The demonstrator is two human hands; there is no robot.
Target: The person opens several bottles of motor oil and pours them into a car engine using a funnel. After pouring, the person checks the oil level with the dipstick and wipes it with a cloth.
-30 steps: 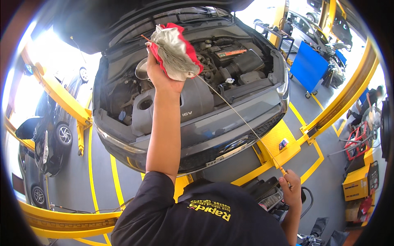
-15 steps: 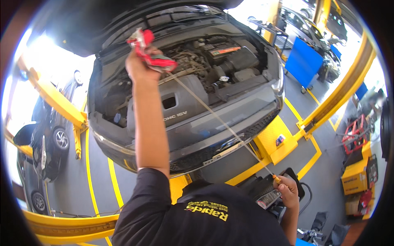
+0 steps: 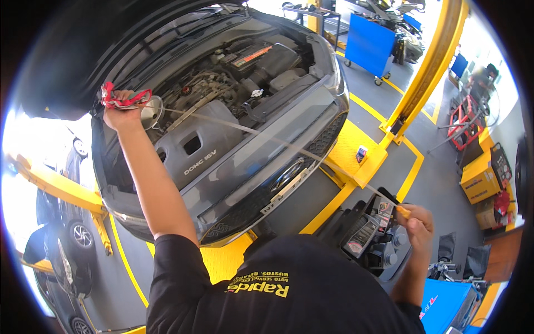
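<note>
My left hand is closed around a crumpled red and pale rag, raised over the far left of the car's engine bay. Beside that hand sits a pale, round, funnel-like thing. Low at the right, my right hand grips the orange handle of a long, thin dipstick. The dipstick slants up and left in front of the car, its far end fading near the funnel-like thing. Beneath lies the dark plastic engine cover; the hood stands raised.
Black oil containers stand beside my right arm. A yellow lift post and a blue wheeled cabinet are at the right. Yellow boxes stand at far right, and a dark car is parked at the left.
My left hand with the rag has moved left, off the dipstick it was around. My right hand has moved right and slightly up with the dipstick. The view has shifted too.
</note>
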